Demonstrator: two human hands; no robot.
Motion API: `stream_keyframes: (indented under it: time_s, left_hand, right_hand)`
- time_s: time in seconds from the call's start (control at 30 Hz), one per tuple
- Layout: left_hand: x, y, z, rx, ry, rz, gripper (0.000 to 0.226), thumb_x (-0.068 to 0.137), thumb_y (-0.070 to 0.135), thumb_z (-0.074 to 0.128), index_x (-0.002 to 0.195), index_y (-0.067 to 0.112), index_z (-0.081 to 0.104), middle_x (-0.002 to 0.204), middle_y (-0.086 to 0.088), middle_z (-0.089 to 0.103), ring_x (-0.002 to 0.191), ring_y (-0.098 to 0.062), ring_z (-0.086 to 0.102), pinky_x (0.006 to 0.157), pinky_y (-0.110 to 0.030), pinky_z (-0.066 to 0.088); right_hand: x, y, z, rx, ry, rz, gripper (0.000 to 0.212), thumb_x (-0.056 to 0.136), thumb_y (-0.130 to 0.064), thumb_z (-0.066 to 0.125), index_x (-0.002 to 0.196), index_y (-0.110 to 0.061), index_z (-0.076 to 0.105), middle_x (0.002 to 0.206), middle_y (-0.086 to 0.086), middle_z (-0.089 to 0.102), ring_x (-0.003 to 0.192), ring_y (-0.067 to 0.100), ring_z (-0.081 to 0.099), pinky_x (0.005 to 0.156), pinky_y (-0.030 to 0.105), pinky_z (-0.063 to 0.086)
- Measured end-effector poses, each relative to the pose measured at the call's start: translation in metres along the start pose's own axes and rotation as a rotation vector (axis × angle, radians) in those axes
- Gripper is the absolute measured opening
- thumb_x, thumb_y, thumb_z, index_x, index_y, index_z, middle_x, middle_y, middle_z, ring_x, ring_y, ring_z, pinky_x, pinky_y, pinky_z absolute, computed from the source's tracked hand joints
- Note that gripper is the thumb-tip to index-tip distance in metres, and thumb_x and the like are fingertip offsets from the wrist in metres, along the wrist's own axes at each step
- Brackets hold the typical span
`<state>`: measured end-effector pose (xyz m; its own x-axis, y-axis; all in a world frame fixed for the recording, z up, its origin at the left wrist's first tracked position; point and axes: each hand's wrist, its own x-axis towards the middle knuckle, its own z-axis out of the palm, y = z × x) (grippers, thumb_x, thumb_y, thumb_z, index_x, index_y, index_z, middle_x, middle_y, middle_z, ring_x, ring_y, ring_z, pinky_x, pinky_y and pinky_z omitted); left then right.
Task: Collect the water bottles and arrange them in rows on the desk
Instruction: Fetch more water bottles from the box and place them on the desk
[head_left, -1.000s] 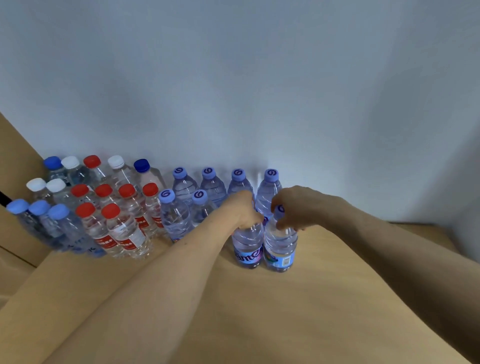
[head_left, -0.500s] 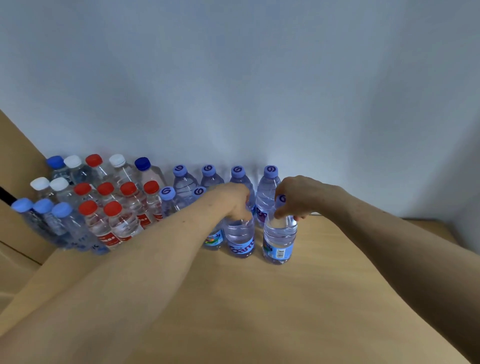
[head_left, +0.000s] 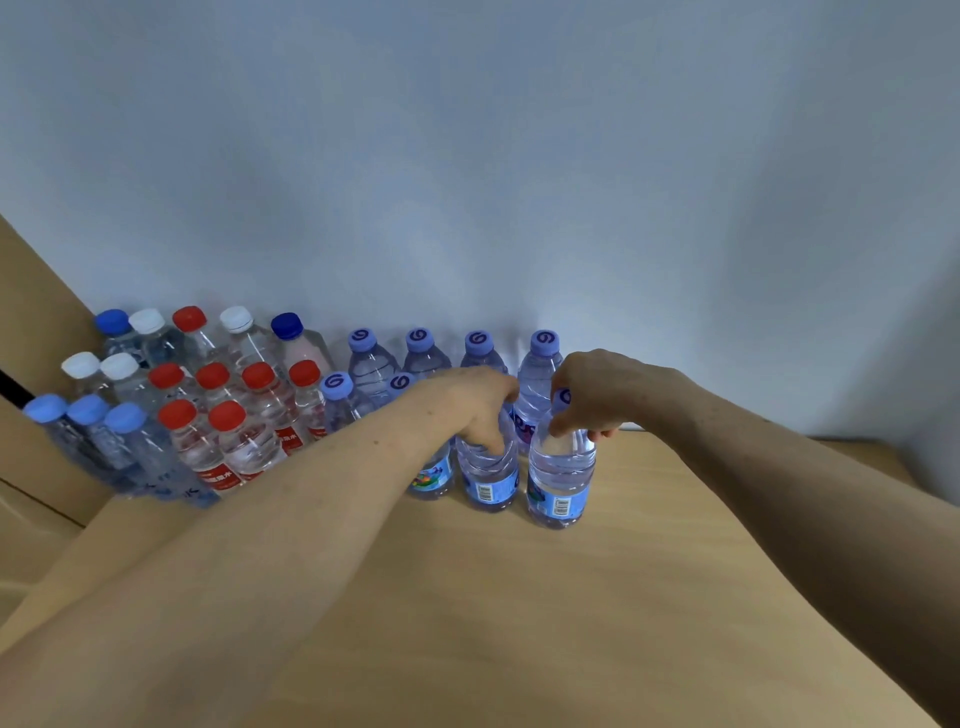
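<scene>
The left hand is curled over the top of the left bottle, with its fingers wrapped round the neck and shoulder, so the cap is hidden. This bottle stands upright on the desk. The right hand is clamped on the neck of the right bottle, and part of its purple cap is seen between thumb and fingers. This bottle is also upright on the desk, just beside the left bottle; whether the 2 touch cannot be told. Barcoded blue labels are seen on both.

Both bottles are set in the 2nd row out from the wall. Behind them the back row is made up of 4 purple-capped bottles lined along the wall. Further left in the 2nd row, 2 more purple caps are seen, and the bottles beneath them are partly hidden by the left forearm.

To the left of these, a block of bottles is packed together: 7 red caps, 4 white caps and several blue caps are counted. This block is set against a wooden panel at the left edge.
</scene>
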<state>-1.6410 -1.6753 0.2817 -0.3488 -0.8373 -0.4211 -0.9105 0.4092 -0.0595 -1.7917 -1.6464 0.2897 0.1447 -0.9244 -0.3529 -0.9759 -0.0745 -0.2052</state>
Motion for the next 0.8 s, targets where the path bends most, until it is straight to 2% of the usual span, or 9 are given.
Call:
stream_keyframes:
  time_s: [0.1, 0.17, 0.23, 0.3, 0.37, 0.43, 0.53, 0.67, 0.8]
  left_hand:
    - [0.002, -0.003, 0.004, 0.041, 0.045, -0.055, 0.045, 0.085, 0.048, 0.063, 0.111, 0.012, 0.054, 0.100, -0.002, 0.057, 0.098, -0.025, 0.058, 0.074, -0.034, 0.045]
    - [-0.001, -0.006, 0.006, 0.058, 0.124, -0.123, 0.042, 0.088, 0.056, 0.053, 0.100, 0.016, 0.051, 0.098, -0.003, 0.056, 0.102, -0.025, 0.057, 0.071, -0.032, 0.037]
    - [-0.003, -0.010, 0.012, 0.045, 0.188, -0.106, 0.045, 0.087, 0.059, 0.053, 0.110, 0.020, 0.051, 0.108, -0.004, 0.059, 0.105, -0.026, 0.057, 0.071, -0.032, 0.034]
    - [-0.005, -0.012, 0.016, 0.009, 0.196, -0.029, 0.054, 0.081, 0.055, 0.062, 0.122, 0.022, 0.048, 0.117, -0.002, 0.056, 0.108, -0.028, 0.056, 0.073, -0.032, 0.037]
    - [-0.005, -0.009, 0.014, 0.010, 0.153, -0.004, 0.053, 0.079, 0.052, 0.066, 0.119, 0.024, 0.048, 0.114, -0.001, 0.056, 0.109, -0.027, 0.056, 0.075, -0.033, 0.039]
    - [-0.001, -0.005, 0.011, 0.006, 0.117, -0.040, 0.043, 0.080, 0.050, 0.066, 0.109, 0.024, 0.048, 0.100, 0.000, 0.054, 0.105, -0.025, 0.056, 0.073, -0.032, 0.040]
    - [0.003, 0.000, 0.009, -0.068, 0.105, -0.099, 0.038, 0.082, 0.049, 0.066, 0.099, 0.022, 0.046, 0.080, 0.002, 0.050, 0.089, -0.023, 0.054, 0.070, -0.031, 0.041]
    - [0.004, 0.005, 0.008, -0.100, 0.117, -0.136, 0.039, 0.084, 0.049, 0.065, 0.091, 0.017, 0.044, 0.069, 0.000, 0.046, 0.084, -0.023, 0.053, 0.069, -0.031, 0.042]
    - [0.004, 0.009, 0.007, -0.113, 0.120, -0.173, 0.037, 0.086, 0.049, 0.063, 0.092, 0.017, 0.044, 0.070, -0.001, 0.047, 0.098, -0.025, 0.063, 0.071, -0.032, 0.043]
  right_hand:
    - [-0.002, -0.003, 0.001, -0.038, 0.024, -0.003, 0.031, 0.083, -0.041, 0.067, 0.087, -0.010, 0.068, 0.066, 0.003, 0.070, 0.050, 0.014, 0.060, 0.052, 0.020, 0.045]
    - [-0.001, -0.007, 0.005, -0.082, 0.101, -0.001, 0.029, 0.085, -0.038, 0.063, 0.074, -0.012, 0.057, 0.060, 0.001, 0.061, 0.055, 0.017, 0.057, 0.049, 0.021, 0.039]
    - [0.002, -0.013, 0.012, -0.132, 0.206, 0.034, 0.030, 0.089, -0.035, 0.055, 0.071, -0.013, 0.044, 0.064, 0.000, 0.051, 0.074, 0.024, 0.058, 0.053, 0.024, 0.036]
    - [0.005, -0.016, 0.013, -0.163, 0.262, 0.064, 0.031, 0.091, -0.037, 0.050, 0.072, -0.015, 0.041, 0.075, 0.002, 0.057, 0.087, 0.024, 0.060, 0.061, 0.025, 0.035]
    - [0.004, -0.014, 0.009, -0.169, 0.194, 0.069, 0.036, 0.090, -0.043, 0.050, 0.066, -0.017, 0.042, 0.075, 0.001, 0.065, 0.069, 0.017, 0.059, 0.054, 0.023, 0.034]
    - [0.002, -0.009, 0.003, -0.193, 0.083, 0.038, 0.030, 0.084, -0.045, 0.056, 0.074, -0.017, 0.052, 0.060, -0.004, 0.061, 0.051, 0.011, 0.054, 0.050, 0.021, 0.032]
    - [0.001, -0.001, 0.001, -0.239, 0.085, -0.001, 0.022, 0.079, -0.038, 0.063, 0.087, -0.018, 0.056, 0.056, -0.008, 0.057, 0.061, 0.012, 0.055, 0.051, 0.021, 0.032]
    - [0.000, -0.003, 0.001, -0.190, 0.191, 0.078, 0.035, 0.079, -0.049, 0.061, 0.064, -0.019, 0.051, 0.051, -0.006, 0.058, 0.051, 0.005, 0.049, 0.050, 0.020, 0.032]
    - [-0.001, -0.004, -0.006, -0.183, 0.023, -0.033, 0.032, 0.082, -0.034, 0.066, 0.110, -0.022, 0.058, 0.097, 0.001, 0.063, 0.064, 0.016, 0.059, 0.063, 0.027, 0.048]
